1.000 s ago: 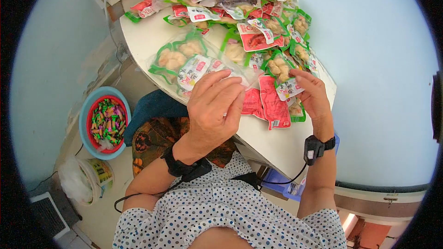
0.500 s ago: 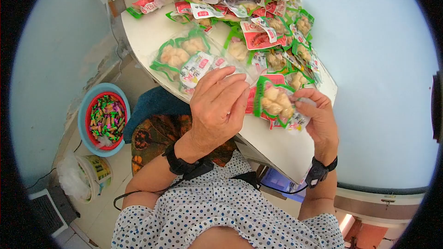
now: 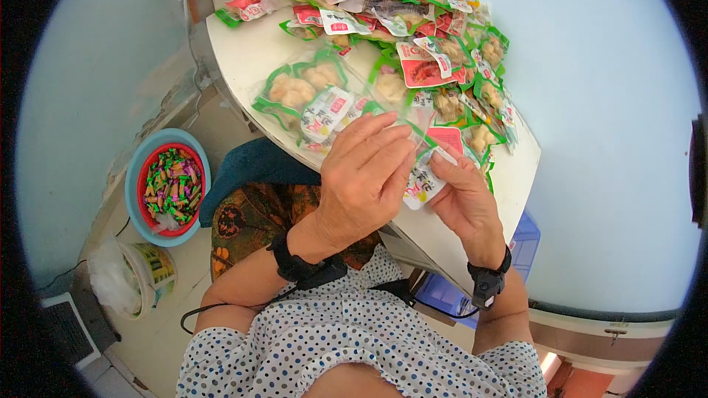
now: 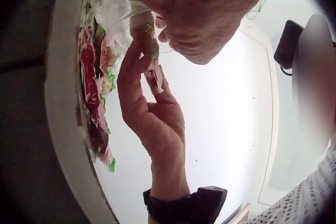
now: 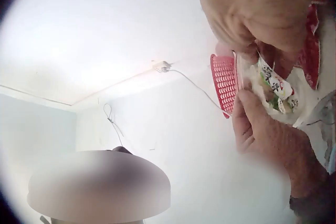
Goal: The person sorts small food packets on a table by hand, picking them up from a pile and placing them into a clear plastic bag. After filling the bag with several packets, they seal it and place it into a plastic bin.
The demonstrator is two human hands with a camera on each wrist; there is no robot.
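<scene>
My left hand [image 3: 369, 173] grips a clear plastic bag [image 3: 422, 131] near its mouth, in the head view. Inside it, green-edged snack packets [image 3: 291, 92] with pale pieces lie toward the table's left edge. My right hand [image 3: 468, 206] pinches another snack packet [image 3: 424, 180] between thumb and fingers, its white printed part facing up. The packet is right at the bag's mouth, its far end hidden by the left hand and the film. Edge-on in the left wrist view, the same packet [image 4: 152, 77] lies between the right thumb and fingers.
A heap of green and red snack packets [image 3: 391, 11] covers the back of the white table [image 3: 240, 51]. Red packets [image 3: 445, 137] lie beyond the right hand. On the floor at left stand a blue basin [image 3: 133, 184] with a red basket of wrapped pieces, and a bucket [image 3: 158, 273].
My right hand has picked up the packet from the table's right side, turned it, and carried it left to the bag's mouth. The left hand keeps its hold on the bag.
</scene>
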